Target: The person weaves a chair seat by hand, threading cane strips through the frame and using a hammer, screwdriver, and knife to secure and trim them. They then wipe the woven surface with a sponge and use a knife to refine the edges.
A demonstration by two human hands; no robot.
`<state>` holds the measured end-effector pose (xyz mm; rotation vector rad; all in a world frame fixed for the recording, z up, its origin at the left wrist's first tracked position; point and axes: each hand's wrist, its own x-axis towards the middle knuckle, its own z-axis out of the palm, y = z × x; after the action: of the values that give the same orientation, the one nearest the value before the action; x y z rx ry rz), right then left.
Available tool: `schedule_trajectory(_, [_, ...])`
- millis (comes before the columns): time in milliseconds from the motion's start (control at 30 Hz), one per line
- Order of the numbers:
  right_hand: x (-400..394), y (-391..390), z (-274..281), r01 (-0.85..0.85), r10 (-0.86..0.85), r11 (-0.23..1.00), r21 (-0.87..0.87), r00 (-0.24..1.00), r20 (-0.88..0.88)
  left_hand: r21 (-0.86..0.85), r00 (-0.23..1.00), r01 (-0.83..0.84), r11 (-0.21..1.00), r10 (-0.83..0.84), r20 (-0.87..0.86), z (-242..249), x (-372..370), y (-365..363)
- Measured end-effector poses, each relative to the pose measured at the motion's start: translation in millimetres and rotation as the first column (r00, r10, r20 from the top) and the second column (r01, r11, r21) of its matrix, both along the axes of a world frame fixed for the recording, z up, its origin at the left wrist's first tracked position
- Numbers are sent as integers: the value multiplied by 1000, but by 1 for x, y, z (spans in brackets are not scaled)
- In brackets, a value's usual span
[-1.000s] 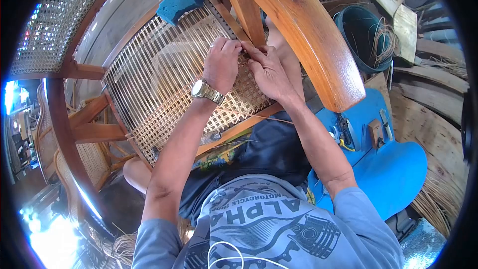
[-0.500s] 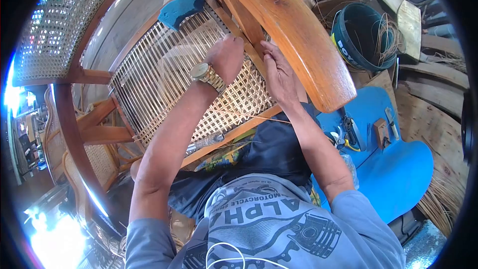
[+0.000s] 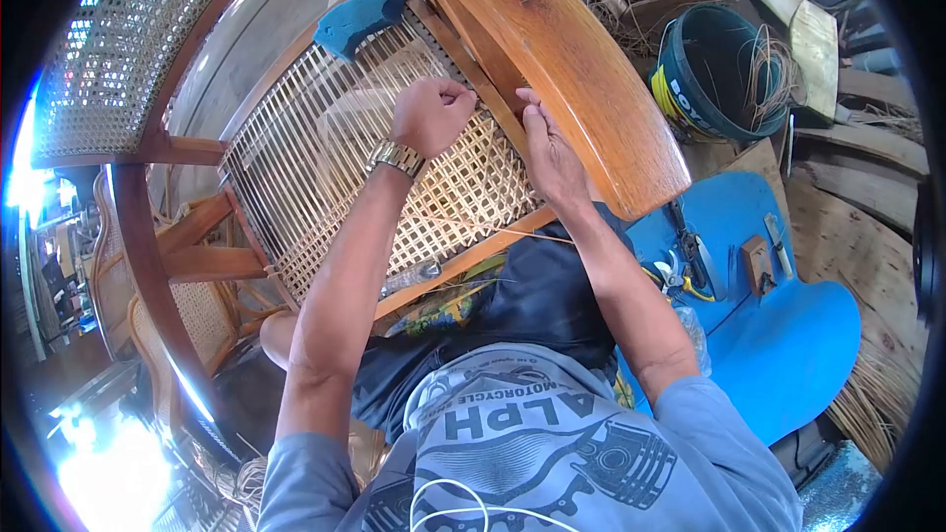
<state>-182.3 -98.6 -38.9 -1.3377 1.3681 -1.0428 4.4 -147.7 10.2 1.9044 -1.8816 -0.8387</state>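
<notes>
My left hand (image 3: 432, 116), with a gold watch at the wrist, hovers over the cane seat panel (image 3: 458, 182), its fingers curled near the side rail. What it holds is too small to make out. Beside the wooden armrest (image 3: 552, 49), my right hand (image 3: 556, 160) has its thumb and fingertips pressed together, their contents unclear. The panel has open weave near me and parallel strands farther off. A loose orange strand (image 3: 493, 229) crosses the near weave. On the far edge lies a blue cloth or foam piece (image 3: 363, 22).
A dark green bucket (image 3: 680, 103) with cane coils stands at the upper right. On a blue surface (image 3: 788, 335) at the right lie pliers (image 3: 671, 274) and other tools. Chair framing (image 3: 138, 236) curves along the left. Cane bundles lie at lower right.
My left hand has moved slightly left, away from the side rail, and its wrist has turned. My right hand stays almost in place. The armrest appears slightly farther left.
</notes>
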Motion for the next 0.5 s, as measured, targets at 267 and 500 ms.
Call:
schedule_trajectory(267, [-1, 4, -29, -1, 5, 1000, -18, 971, 240, -4, 993, -105, 994, 105, 52, -1, -12, 3])
schedule_trajectory(500, [6, -1, -12, -75, 20, 915, -396, 990, -142, -246, 998, 41, 968, -50, -29, -10, 10, 21])
